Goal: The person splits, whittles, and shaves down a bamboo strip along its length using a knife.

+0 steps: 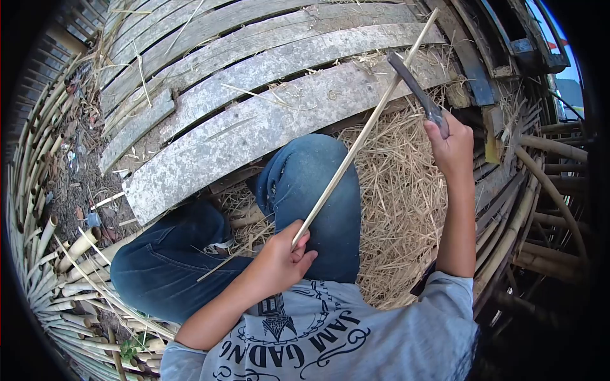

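In the head view, the left hand's grip (287,255) pinches the near end of a slender bamboo strip (373,119) slanting over the jeans-covered right knee (312,155), while the right hand's grip (452,143) wraps a dark knife (414,87) crossing the strip toward its far end.

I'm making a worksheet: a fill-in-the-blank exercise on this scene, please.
The strip in the left grip passes ____ (over/under) the jeans.
A tool in the right grip crosses the strip's ____ (near/far) half.
The jeans are coloured ____.
The shirt has ____ (short/long) sleeves.

Missing words: over; far; blue; short.
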`<action>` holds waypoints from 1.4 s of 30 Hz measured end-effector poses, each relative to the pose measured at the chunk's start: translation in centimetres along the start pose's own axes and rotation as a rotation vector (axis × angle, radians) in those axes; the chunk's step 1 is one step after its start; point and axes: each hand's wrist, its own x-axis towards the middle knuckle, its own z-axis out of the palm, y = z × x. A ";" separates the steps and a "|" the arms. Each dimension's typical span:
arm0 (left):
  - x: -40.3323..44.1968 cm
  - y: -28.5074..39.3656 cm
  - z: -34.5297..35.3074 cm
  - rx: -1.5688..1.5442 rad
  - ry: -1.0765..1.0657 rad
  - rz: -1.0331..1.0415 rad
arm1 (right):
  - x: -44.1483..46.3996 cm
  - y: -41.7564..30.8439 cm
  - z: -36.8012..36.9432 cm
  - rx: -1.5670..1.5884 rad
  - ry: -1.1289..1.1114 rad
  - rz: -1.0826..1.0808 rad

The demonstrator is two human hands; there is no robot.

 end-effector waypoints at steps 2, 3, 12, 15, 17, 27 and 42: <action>0.1 -1.1 -0.2 -0.012 -0.058 0.042 | -1.9 -1.5 0.2 0.038 -0.145 -0.119; 0.3 -1.3 -0.2 -0.094 -0.114 0.054 | -3.3 -3.2 1.3 0.077 -0.183 -0.208; 0.3 -1.4 -1.0 -0.186 -0.200 0.036 | -8.6 -7.0 7.2 0.517 -0.160 0.068; 0.2 -1.2 -1.5 -0.524 -0.340 -0.261 | -8.2 -7.4 6.6 0.387 -0.137 -0.079; 0.3 -1.4 -1.3 -0.555 -0.329 -0.266 | -8.2 -7.3 6.4 0.313 -0.096 -0.188; -0.1 -1.3 -0.1 -0.168 -0.085 -0.036 | -7.5 -6.1 3.7 0.056 -0.256 -0.324; -0.8 -1.4 0.8 -0.064 0.027 0.040 | -4.3 -4.5 2.0 -0.132 -0.037 -0.221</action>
